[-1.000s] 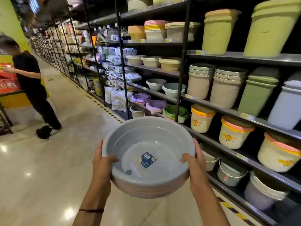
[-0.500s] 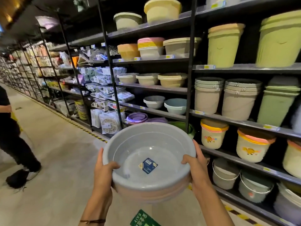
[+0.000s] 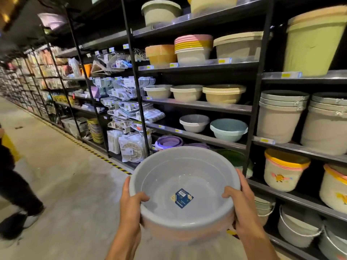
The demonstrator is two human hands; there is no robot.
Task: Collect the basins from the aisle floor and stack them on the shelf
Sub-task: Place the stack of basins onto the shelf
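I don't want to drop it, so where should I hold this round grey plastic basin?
Hold the round grey plastic basin by its rim at opposite sides, as the left hand and right hand do, thumbs hooked inside. Wide, upright and handle-free, it likely stays level that way.

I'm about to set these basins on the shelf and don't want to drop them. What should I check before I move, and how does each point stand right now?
1. Grip: left hand and right hand each grip the grey basin at its rim, thumbs inside: ok.
2. Load: a pinkish basin is nested under it; whether there are more: cannot tell.
3. Target: a grey shelf basin sits beside the blue basin: ok.
4. Headroom above that stack looks sufficient: ok.
5. Aisle: a person is at the left, apart from the path to the shelf: ok.
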